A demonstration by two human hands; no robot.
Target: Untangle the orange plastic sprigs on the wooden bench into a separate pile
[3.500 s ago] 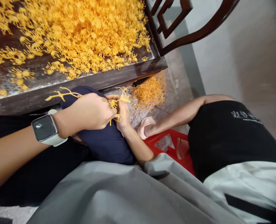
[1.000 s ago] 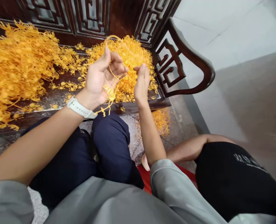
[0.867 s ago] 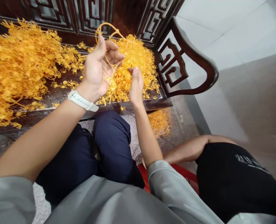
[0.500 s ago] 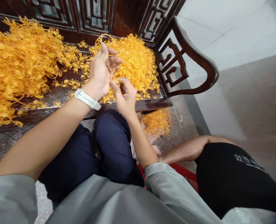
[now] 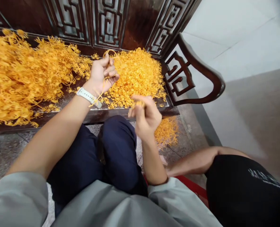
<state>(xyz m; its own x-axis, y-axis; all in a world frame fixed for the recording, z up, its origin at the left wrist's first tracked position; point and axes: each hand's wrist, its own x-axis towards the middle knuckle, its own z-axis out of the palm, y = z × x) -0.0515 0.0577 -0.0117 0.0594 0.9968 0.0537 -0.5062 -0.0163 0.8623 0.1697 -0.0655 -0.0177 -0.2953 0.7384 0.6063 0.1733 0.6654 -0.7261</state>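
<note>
My left hand is raised over the bench with its fingers curled around a thin orange plastic stem. The stem loops above the fingers, and its branched lower end hangs across my wrist by the white watch strap. Lower and to the right, my right hand is closed in a pinch on a small orange plastic piece, partly hidden by the fingers and blurred. Behind both hands lies a mound of small orange plastic pieces. A larger heap of branched orange plastic stems spreads to the left.
The dark wooden bench has a carved lattice back and a curved armrest at right. Thin orange strands lie on the floor beneath. Another person's leg and black shorts are close on my right.
My right hand has moved away from my left, down and to the right, with the small orange piece. The stem's lower end now hangs loose over my left wrist. The view has shifted slightly.
</note>
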